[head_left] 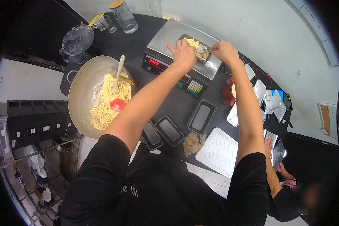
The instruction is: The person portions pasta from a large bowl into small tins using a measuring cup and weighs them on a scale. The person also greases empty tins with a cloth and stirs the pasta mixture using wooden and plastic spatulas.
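Observation:
A black tray (pixel 183 37) of pasta in pale sauce (pixel 202 56) rests on the steel top of a digital scale (pixel 165 41), whose red display reads 0.328. My left hand (pixel 184 54) is at the tray's left end, fingers apart, one stretched outward; its fingertips are partly hidden against the tray and pasta. At the right end, my right hand (pixel 223 51) is closed in a pinch on a thin metal utensil, apparently a spoon (pixel 206 49), whose tip is in the food. Left of the scale, a large metal pot (pixel 79 84) holds more pasta with a pale-handled spatula (pixel 119 73).
Black trays (pixel 202 117), a crumpled cloth (pixel 192 144) and a white tray (pixel 218 150) lie nearer me. A glass jug (pixel 126 20) and lidded container (pixel 77 40) stand at the back left. Silver pouches (pixel 272 101) and another person's hand (pixel 268 146) are at right.

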Action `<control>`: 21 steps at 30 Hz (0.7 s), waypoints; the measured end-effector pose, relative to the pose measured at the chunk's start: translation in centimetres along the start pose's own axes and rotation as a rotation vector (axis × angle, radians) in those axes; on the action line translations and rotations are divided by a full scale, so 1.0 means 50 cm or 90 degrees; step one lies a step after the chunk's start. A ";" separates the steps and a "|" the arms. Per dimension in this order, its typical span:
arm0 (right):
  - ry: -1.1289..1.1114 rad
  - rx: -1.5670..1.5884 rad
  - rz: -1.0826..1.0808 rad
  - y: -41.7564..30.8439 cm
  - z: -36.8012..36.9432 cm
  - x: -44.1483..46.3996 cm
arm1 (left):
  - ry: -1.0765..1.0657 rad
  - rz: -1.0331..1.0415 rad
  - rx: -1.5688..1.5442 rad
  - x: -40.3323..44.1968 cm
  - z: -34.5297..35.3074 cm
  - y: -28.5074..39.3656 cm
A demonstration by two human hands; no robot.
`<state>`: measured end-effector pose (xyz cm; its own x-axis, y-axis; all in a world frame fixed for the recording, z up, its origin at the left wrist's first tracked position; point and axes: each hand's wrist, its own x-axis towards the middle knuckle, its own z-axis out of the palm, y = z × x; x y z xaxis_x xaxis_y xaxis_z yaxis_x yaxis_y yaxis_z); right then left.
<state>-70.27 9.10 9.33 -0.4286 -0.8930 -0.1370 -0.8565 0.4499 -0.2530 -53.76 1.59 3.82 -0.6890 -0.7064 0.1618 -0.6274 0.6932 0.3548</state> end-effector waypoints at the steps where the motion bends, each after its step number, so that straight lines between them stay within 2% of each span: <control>1: -0.001 0.000 0.000 0.008 0.004 0.002 | -0.001 -0.001 0.000 0.003 0.002 0.001; 3: 0.019 0.073 -0.053 0.031 0.013 0.005 | 0.077 0.040 -0.011 0.005 -0.005 0.003; 7: -0.036 0.173 -0.034 0.078 0.021 0.008 | 0.098 0.066 -0.056 0.008 -0.068 0.013; 9: -0.006 0.220 -0.069 0.094 0.024 0.009 | 0.237 0.141 -0.055 -0.002 -0.130 0.003; 11: 0.018 0.243 -0.083 0.080 0.004 -0.008 | 0.284 0.150 -0.041 -0.017 -0.205 -0.035; 14: 0.063 0.253 -0.101 -0.003 -0.070 -0.062 | 0.434 0.172 -0.066 -0.074 -0.334 -0.112; 16: 0.079 0.239 -0.105 -0.073 -0.104 -0.104 | 0.516 0.164 0.042 -0.130 -0.394 -0.204; 18: 0.073 0.273 -0.152 -0.152 -0.117 -0.143 | 0.536 0.098 0.090 -0.212 -0.429 -0.304; 21: 0.004 0.323 -0.217 -0.269 -0.095 -0.192 | 0.491 -0.029 0.150 -0.366 -0.438 -0.461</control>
<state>-56.03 11.58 18.59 -0.1575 -0.9868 0.0379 -0.7030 0.0851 -0.7061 -18.74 -4.62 12.86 -0.2713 -0.5748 0.7720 -0.7679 0.6128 0.1864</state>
